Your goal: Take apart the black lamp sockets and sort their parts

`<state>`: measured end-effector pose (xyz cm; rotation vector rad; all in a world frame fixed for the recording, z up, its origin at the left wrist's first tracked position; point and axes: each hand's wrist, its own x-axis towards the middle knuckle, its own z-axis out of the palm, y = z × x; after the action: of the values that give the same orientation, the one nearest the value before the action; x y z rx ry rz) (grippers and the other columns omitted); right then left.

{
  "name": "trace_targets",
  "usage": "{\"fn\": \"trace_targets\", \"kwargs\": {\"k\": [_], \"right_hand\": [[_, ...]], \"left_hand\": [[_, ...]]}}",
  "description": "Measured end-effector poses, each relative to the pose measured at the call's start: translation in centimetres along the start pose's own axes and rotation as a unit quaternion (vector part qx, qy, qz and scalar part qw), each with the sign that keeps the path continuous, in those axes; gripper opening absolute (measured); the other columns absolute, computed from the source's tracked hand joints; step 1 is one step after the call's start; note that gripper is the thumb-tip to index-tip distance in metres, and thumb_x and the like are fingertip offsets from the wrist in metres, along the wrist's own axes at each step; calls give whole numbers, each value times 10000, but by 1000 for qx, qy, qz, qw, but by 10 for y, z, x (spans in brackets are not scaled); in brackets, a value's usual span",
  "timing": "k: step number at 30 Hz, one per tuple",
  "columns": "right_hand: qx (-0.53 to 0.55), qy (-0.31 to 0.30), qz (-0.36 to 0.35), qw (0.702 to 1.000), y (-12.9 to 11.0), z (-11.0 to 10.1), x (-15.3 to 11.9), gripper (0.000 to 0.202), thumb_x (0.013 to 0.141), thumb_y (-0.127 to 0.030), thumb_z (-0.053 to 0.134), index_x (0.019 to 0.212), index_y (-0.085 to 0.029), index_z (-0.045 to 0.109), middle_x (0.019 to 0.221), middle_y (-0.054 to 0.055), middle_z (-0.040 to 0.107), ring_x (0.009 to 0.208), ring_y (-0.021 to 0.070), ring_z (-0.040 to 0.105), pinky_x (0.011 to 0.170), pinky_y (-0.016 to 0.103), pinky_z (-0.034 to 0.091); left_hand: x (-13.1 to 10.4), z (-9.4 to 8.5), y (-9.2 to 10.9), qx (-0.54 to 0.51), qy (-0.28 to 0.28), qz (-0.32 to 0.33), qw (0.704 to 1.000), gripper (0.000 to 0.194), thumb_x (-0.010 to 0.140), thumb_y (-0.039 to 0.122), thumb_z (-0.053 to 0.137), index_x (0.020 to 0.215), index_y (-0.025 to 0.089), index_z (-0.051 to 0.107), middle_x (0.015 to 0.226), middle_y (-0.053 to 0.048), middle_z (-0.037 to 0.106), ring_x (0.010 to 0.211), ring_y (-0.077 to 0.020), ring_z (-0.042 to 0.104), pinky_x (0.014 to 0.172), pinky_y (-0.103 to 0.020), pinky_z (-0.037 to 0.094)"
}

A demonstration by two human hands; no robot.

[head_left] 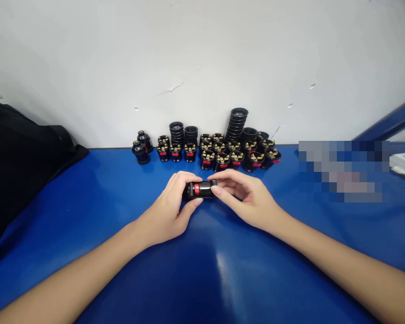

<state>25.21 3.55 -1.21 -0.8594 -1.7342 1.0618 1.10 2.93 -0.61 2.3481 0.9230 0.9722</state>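
Between my two hands a black lamp socket (pixel 205 191) with a red switch lies on its side, held a little above the blue tabletop or just touching it; I cannot tell which. My left hand (pixel 175 204) wraps round its left end, thumb below and fingers over the top. At the right end, my right hand (pixel 248 195) pinches the rim with thumb and fingers. Whether that rim is a separate ring is hidden by the fingertips.
Behind my hands stand open socket bodies (pixel 222 159) with brass contacts and red switches, stacked black rings (pixel 238 123) and a shorter stack (pixel 176 131). Two capped sockets (pixel 141 153) stand left. Black cloth (pixel 27 157) lies far left; a blue bar (pixel 388 118) rises right.
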Motion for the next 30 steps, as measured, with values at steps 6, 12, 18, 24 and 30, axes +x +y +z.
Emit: {"fn": "trace_targets", "kwargs": {"k": [6, 12, 18, 24, 30], "right_hand": [[-20, 7, -96, 995, -4, 0, -3, 338, 926, -196, 824, 1238, -280, 727, 1290, 69, 678, 1268, 235, 696, 1133, 431, 617], [-24, 2, 22, 999, -4, 2, 0, 273, 998, -401, 743, 1213, -236, 710, 1121, 81, 786, 992, 227, 803, 938, 409, 708], [-21, 29, -72, 997, -3, 1, 1, 270, 908, -295, 855, 1156, -267, 752, 1158, 68, 726, 1079, 243, 766, 968, 434, 705], [-45, 12, -42, 998, -6, 1, -1, 437, 930, -320, 830, 1329, -266, 660, 1342, 107, 706, 1237, 271, 729, 1049, 467, 671], [-14, 13, 3, 1000, -2, 1, 0, 248, 987, -381, 768, 1177, -235, 702, 1056, 69, 777, 913, 213, 801, 889, 407, 724]], "left_hand": [[1, 0, 1, 0, -2, -26, 1000, 279, 1080, 218, 572, 1345, 245, 490, 1295, -87, 637, 1182, -231, 631, 1034, -394, 531], [1, 0, 1, 9, 2, 6, 1000, 319, 1059, 199, 597, 1358, 237, 493, 1304, -105, 631, 1207, -250, 621, 1048, -425, 533], [1, 0, 3, 10, 1, -35, 999, 270, 1085, 239, 565, 1346, 237, 498, 1274, -92, 652, 1155, -238, 648, 1012, -404, 543], [2, -1, 3, 12, 7, -20, 1000, 285, 1064, 216, 581, 1338, 237, 507, 1282, -100, 652, 1169, -253, 654, 1021, -417, 542], [1, -1, 2, 13, 7, -17, 1000, 286, 1074, 224, 572, 1350, 237, 499, 1278, -103, 649, 1164, -250, 651, 1020, -421, 547]]}}
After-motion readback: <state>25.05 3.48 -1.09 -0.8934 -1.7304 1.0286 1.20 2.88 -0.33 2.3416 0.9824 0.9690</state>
